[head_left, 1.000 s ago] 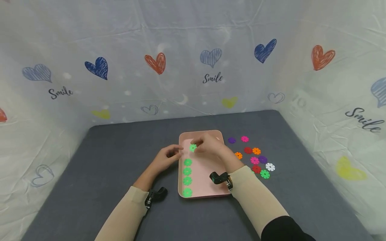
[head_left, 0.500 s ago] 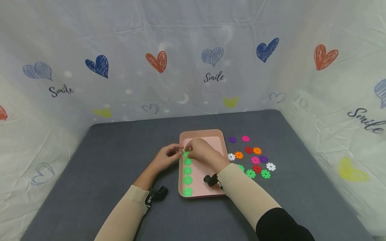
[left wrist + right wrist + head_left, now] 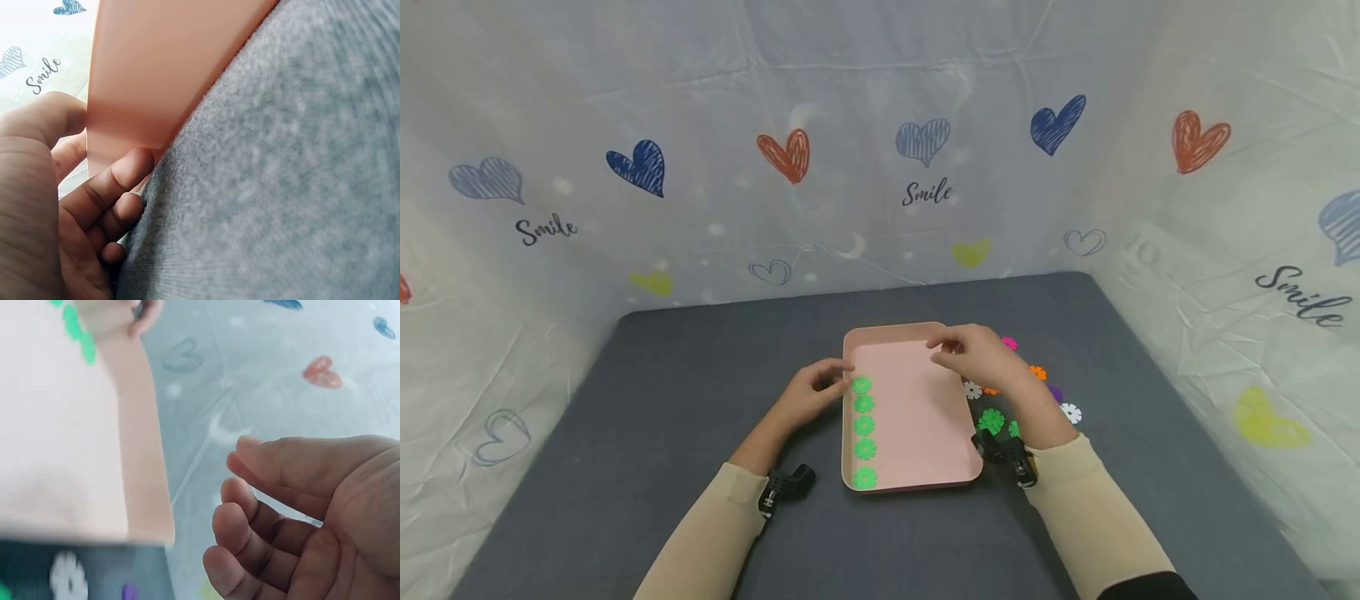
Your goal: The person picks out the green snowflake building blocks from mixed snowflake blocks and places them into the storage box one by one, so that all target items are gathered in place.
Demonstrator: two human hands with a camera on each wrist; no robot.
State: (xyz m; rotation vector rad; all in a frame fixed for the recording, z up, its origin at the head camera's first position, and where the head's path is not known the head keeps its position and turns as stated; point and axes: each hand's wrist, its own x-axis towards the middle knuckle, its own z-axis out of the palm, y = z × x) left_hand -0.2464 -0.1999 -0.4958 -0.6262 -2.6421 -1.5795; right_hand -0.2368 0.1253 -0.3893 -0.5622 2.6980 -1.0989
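My left hand holds the left wall of a shallow pink tray. In the left wrist view, some fingers lie against the outer wall, while others pass behind its edge. Along the tray's left side runs a column of several green notched plastic discs, flower-like in outline. Over the tray's far right corner hovers my right hand, fingers loosely bent, holding nothing; the right wrist view shows a gap between its thumb and fingertips.
More discs lie on the grey cloth right of the tray, partly hidden by my right forearm: green, white, orange and pink among them. A white curtain printed with hearts stands behind and beside the table.
My right hand set a green disc at the far end of the left column, let go, and moved right to the tray's other side. My left hand stayed at the left wall.
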